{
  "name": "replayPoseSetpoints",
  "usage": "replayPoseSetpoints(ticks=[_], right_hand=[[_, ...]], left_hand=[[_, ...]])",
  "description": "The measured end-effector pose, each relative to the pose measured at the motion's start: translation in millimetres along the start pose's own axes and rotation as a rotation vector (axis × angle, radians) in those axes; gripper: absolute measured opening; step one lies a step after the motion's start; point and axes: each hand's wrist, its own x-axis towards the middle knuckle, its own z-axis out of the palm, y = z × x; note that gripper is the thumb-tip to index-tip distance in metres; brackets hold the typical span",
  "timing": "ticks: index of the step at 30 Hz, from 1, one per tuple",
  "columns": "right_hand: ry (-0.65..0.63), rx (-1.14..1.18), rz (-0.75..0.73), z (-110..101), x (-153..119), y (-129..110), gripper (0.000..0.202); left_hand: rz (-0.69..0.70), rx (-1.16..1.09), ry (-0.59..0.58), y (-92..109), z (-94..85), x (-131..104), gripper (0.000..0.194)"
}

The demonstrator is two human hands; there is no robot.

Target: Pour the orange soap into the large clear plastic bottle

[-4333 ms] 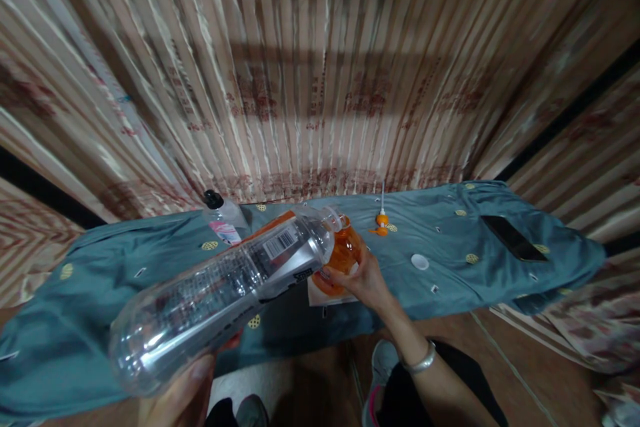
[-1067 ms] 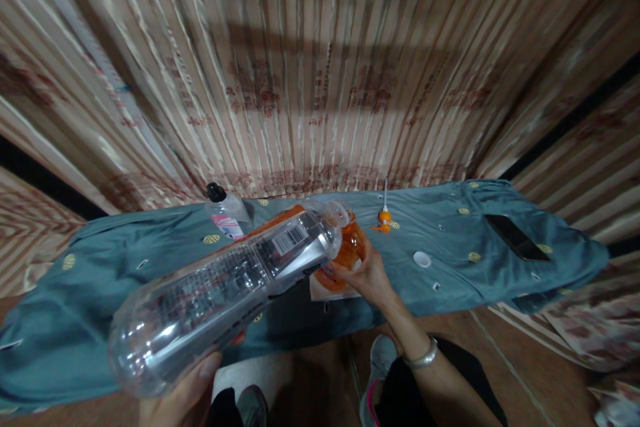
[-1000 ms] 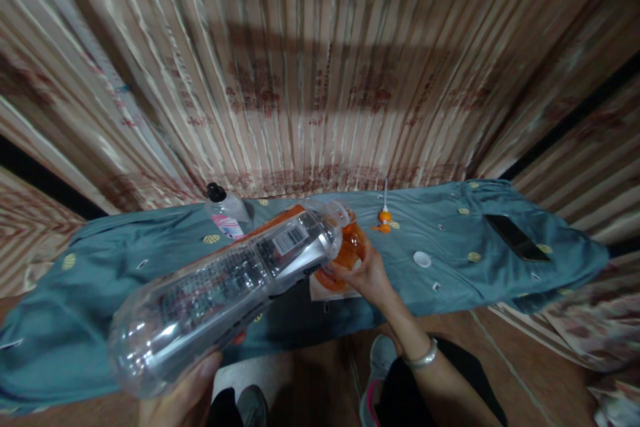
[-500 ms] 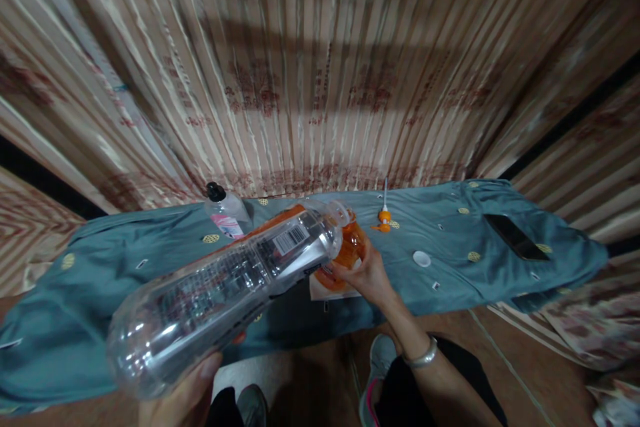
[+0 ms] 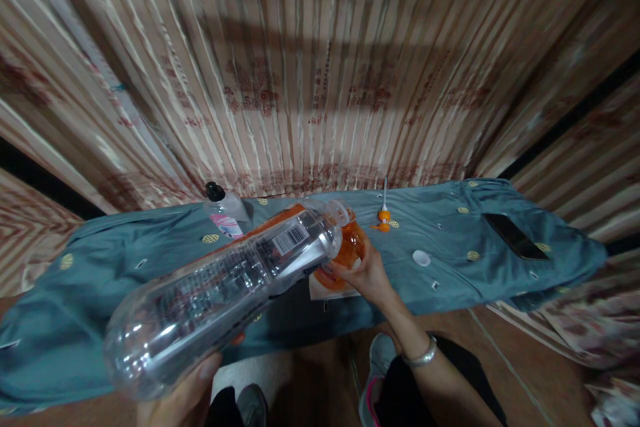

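My left hand (image 5: 193, 387) is closed around the lower side of a large clear plastic bottle (image 5: 220, 300) with a barcode label. The bottle is tilted, its neck pointing right and up, with its open mouth at the top of an orange bottle (image 5: 351, 243). My right hand (image 5: 367, 273) grips that orange see-through bottle, which stands over a pale sheet (image 5: 320, 290). The big bottle hides part of the orange one, and whether liquid is flowing I cannot tell. Behind them lies an orange pump top (image 5: 383, 217) with a thin tube.
A clear bottle with a black pump and pink label (image 5: 227, 217) stands at the back left. A white round cap (image 5: 421, 258) and a black phone (image 5: 515, 237) lie to the right on the green cloth (image 5: 450, 287). Striped curtains (image 5: 320, 80) hang close behind the table.
The clear bottle's base has shifted very slightly left. Both hands keep their holds, and the bottle necks stay together.
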Motion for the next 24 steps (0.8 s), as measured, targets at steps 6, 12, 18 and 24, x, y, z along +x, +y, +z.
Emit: replayPoseSetpoints(ticks=[6, 12, 18, 24], right_hand=[[0.001, -0.004, -0.006, 0, 0, 2, 0.065], [-0.004, -0.007, -0.004, 0, 0, 1, 0.064], [-0.003, 0.007, -0.009, 0, 0, -2, 0.065], [-0.011, 0.030, -0.004, 1, 1, -1, 0.065]], left_hand=[[-0.013, -0.091, 0.033, 0, -1.7, 3, 0.060], [-0.007, -0.102, 0.045, 3, 1.7, 2, 0.067], [0.072, -0.080, 0.011, 9, 11.9, 0, 0.067], [0.037, -0.073, 0.023, 6, 7.8, -2, 0.062]])
